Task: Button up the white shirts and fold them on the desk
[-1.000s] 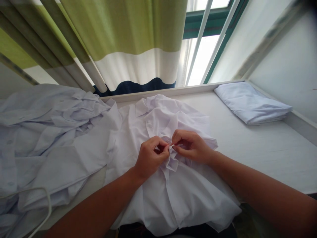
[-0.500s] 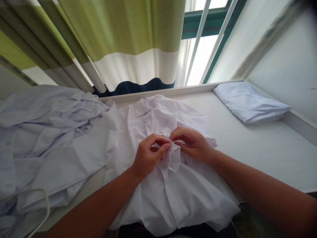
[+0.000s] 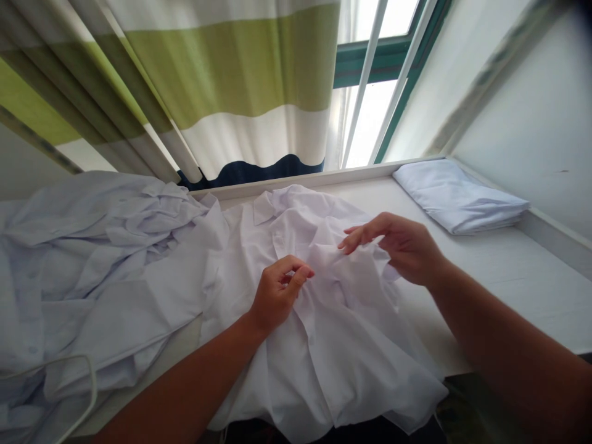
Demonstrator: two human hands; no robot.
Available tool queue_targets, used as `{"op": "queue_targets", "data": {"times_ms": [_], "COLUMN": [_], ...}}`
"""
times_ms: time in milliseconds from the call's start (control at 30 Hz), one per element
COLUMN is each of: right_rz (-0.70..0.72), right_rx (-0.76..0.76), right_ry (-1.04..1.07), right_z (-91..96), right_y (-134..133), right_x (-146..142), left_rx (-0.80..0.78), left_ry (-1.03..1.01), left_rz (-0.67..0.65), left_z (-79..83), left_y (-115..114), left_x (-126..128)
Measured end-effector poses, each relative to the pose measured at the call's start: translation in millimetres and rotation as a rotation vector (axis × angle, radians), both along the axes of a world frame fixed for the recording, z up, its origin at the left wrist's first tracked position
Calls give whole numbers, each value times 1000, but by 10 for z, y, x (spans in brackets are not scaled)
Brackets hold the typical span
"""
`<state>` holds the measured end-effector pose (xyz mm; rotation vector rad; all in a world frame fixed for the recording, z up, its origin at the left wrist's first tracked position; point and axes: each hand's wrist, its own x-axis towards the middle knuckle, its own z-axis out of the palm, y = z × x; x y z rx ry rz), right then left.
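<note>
A white button-up shirt (image 3: 324, 345) lies front-up on the white table, collar toward the window, its hem hanging over the near edge. My left hand (image 3: 277, 290) rests on the shirt's front with thumb and fingers pinched together at the placket edge. My right hand (image 3: 402, 246) hovers just above the shirt's right chest, fingers loosely curved and apart, holding nothing that I can see.
A heap of crumpled pale shirts (image 3: 92, 246) covers the table's left side, with a white wire hanger (image 3: 87, 382) at its near corner. A folded white shirt (image 3: 457, 197) lies at the back right. A striped curtain (image 3: 222, 92) and window stand behind; a wall bounds the right.
Both hands were pinched together on a bunch of fabric at the shirt's front. My right hand has let go and lifted to the right; the fabric has dropped flatter.
</note>
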<state>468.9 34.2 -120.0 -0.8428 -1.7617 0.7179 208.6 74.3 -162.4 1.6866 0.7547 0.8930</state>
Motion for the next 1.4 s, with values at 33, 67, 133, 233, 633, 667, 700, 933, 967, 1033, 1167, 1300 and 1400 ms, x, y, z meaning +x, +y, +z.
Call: {"op": "queue_targets", "data": {"times_ms": [33, 67, 133, 233, 633, 667, 700, 933, 967, 1033, 1167, 1300, 1400], "right_rz": [-23, -67, -189, -251, -208, -138, -69, 200, 222, 241, 130, -45, -155], "right_rx": [12, 41, 91, -57, 119, 135, 143, 98, 93, 95, 137, 157, 132], "right_ry": [-58, -144, -349, -722, -914, -882, -848, -684, -656, -602, -542, -489, -282], "right_z": [67, 119, 158, 52, 312, 344, 358, 139, 98, 36, 31, 208, 386], "right_y": [-32, -73, -178, -356, -161, -98, -33, 383, 417, 460, 501, 546, 597], "right_x": [136, 282, 576, 922, 73, -143, -365, -1788, -1954, -2255, -2661, -2644, -2368], "left_rx": [29, 65, 150, 289, 409, 407, 411, 307, 334, 435, 515, 159, -121], "left_ry": [5, 10, 20, 42, 955, 1020, 1090, 1308, 1314, 1258, 918, 722, 601], "left_rz": [6, 16, 51, 89, 368, 430, 500, 561, 573, 617, 546, 502, 329], "left_z": [-6, -9, 16, 203, 1055, 982, 906, 672, 698, 784, 1018, 1182, 1208], "left_y": [-2, -4, -5, 6, 61, 92, 124, 221, 206, 146, -55, -175, -141], "left_x": [-7, -15, -33, -83, -1670, -1877, -2069, -2662, -2634, -2520, -2193, -2012, -2048]}}
